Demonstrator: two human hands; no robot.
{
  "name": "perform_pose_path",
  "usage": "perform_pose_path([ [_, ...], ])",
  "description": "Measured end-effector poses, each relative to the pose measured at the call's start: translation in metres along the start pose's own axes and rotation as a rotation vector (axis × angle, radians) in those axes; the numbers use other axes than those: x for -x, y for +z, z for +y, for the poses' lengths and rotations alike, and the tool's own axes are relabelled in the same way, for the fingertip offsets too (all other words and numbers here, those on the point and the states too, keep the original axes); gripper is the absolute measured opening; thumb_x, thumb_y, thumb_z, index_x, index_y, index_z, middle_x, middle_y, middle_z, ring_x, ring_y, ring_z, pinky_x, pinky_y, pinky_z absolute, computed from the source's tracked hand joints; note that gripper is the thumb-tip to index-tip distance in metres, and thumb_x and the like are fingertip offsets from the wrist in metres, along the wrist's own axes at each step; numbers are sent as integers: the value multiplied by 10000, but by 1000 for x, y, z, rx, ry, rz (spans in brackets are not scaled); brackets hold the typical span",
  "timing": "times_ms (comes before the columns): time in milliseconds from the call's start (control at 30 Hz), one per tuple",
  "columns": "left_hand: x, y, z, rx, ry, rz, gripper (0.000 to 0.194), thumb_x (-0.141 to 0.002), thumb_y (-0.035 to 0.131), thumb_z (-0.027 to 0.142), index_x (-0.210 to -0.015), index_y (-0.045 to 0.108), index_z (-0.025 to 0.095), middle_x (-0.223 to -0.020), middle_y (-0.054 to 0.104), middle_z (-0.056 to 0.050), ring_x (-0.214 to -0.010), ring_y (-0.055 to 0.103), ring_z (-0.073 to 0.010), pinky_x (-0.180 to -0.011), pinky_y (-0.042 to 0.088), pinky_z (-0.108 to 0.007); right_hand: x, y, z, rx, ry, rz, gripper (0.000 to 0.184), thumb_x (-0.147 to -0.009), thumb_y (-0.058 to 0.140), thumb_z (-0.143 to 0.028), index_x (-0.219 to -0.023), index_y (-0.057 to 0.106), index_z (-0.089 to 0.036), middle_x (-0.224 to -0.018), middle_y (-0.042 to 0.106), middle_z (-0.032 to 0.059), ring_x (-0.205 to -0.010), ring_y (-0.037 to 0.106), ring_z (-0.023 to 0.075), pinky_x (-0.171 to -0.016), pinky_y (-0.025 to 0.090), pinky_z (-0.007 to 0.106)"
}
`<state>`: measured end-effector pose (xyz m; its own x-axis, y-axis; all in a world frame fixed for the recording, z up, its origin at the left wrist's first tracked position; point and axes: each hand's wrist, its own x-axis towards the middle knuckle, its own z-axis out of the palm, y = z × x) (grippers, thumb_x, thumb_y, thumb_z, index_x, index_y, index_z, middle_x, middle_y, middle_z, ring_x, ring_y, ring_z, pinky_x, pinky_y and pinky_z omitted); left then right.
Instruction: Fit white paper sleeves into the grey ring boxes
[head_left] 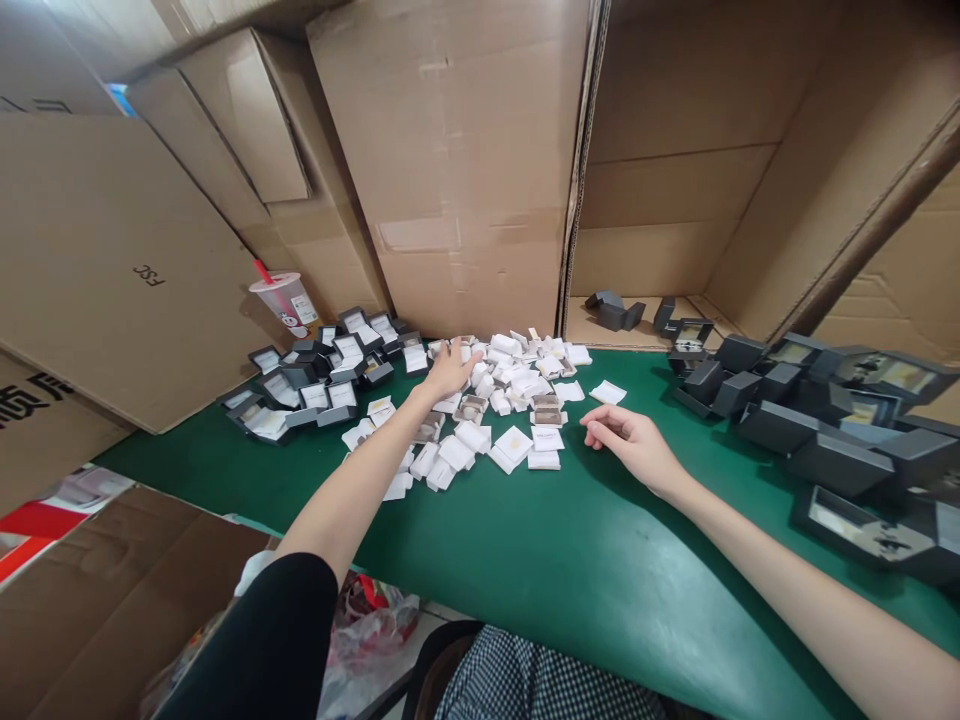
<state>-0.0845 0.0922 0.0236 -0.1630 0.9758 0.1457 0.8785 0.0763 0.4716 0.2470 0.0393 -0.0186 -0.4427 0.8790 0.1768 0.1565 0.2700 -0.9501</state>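
Observation:
My left hand (448, 370) reaches far forward over a heap of small white pads and cards (504, 412) on the green table (570, 560). Its fingers are stretched out and lie on the pads at the heap's back edge, with nothing gripped. My right hand (631, 442) rests on the green surface to the right of the heap, fingers loosely curled and pointing left, holding nothing that I can see. A lone white card (607, 392) lies just beyond it.
Open dark grey boxes (322, 375) are piled at the back left, and more dark boxes (832, 420) crowd the right side. A plastic cup with a red straw (283, 300) stands by the cardboard walls (457, 160). A cardboard carton (112, 590) sits low left.

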Motion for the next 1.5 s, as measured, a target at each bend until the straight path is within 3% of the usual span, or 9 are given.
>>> perform_pose_path([
  [200,-4,7,14,54,91,-68,692,-901,310,654,-1364,445,157,-1461,459,-158,-1356,442,-278,-1112,336,-374,-1,0,-1,8,2,-9,286,-872,557,-464,-904,628,-189,-732,639,27,-689,581,166,-693,450,316],
  [400,7,-11,12,54,168,-23,519,-938,305,507,-1140,634,160,-1140,696,-80,-1034,644,-224,-940,482,-314,-1,0,2,4,2,-13,282,-873,563,-459,-916,630,-188,-755,647,32,-712,579,168,-717,451,323],
  [567,4,-27,-6,-15,42,140,447,-937,317,327,-1238,567,110,-1304,597,-160,-1239,534,-275,-1092,361,-405,-2,0,2,1,1,-12,281,-871,565,-458,-913,630,-187,-750,647,31,-712,580,168,-715,452,322],
  [733,-9,-16,-17,-38,-24,15,698,-893,448,508,-1416,377,51,-1501,377,-217,-1431,313,-321,-1154,280,-413,-1,0,1,28,1,-16,287,-873,557,-459,-919,634,-187,-757,655,35,-717,587,172,-715,450,324],
  [867,-17,-3,-9,-35,-41,-43,848,-864,391,655,-1451,321,47,-1549,263,-225,-1468,198,-353,-1175,215,-451,-1,0,-2,37,4,-16,299,-868,551,-469,-907,629,-184,-755,654,38,-718,592,175,-717,456,327],
  [1167,8,-12,14,-72,187,-30,511,-965,259,492,-1214,605,210,-1207,665,-64,-1194,557,-223,-1035,424,-336,-2,0,-2,58,-13,-28,277,-881,533,-448,-908,630,-190,-766,661,45,-722,595,184,-719,457,340],
  [1300,20,-27,1,-216,101,125,420,-968,282,291,-1103,652,144,-1157,627,-144,-1165,537,-293,-1044,403,-452,-1,0,-6,81,-8,-34,268,-883,524,-441,-909,630,-196,-763,663,39,-723,598,183,-711,448,331],
  [1400,28,-33,-11,-325,13,125,303,-937,405,224,-1028,673,116,-1137,613,-180,-1155,536,-332,-990,443,-475,0,0,-8,103,0,-32,268,-882,521,-439,-902,633,-196,-755,665,34,-717,596,179,-699,436,320],
  [1500,32,-36,-16,-411,-39,96,226,-934,527,279,-1081,640,149,-1170,609,-129,-1127,562,-265,-953,489,-443,0,0,-8,113,-4,-29,269,-879,519,-436,-897,635,-194,-750,668,33,-709,595,177,-690,431,314],
])
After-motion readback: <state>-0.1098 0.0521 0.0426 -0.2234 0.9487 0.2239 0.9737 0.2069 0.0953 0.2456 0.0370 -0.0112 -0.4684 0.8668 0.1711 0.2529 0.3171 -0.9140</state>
